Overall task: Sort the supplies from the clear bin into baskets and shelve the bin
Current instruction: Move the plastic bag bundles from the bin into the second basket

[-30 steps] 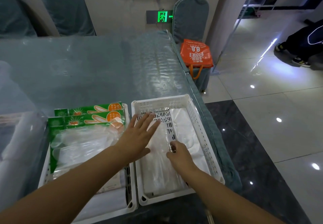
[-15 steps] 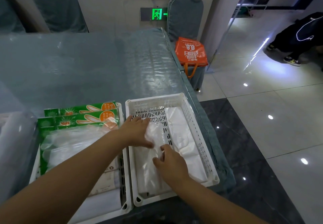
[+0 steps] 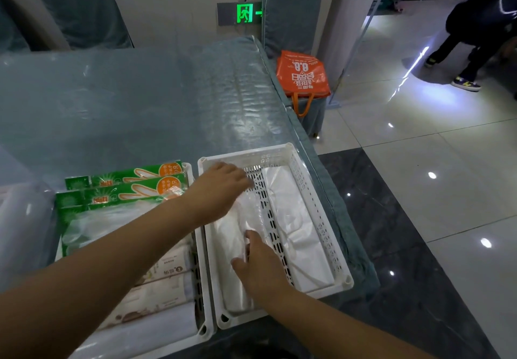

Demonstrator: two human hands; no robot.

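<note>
While both hands press flat and unclenched on the bag pack [image 3: 237, 235] in the right basket [image 3: 333, 246], its long axis runs 12 to 6, left hand [image 3: 221, 187] at 12, right hand [image 3: 260, 266] at 6, neither gripping.

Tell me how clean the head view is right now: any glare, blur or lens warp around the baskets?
Head view: wide-angle warp bends the table edge; bright ceiling-light spots and a streak glare on the glossy floor; the clear bin at left is a hazy smear; the left hand is slightly motion-soft, the right hand sharper; the white basket is evenly lit, its plastic bags low in contrast.
</note>
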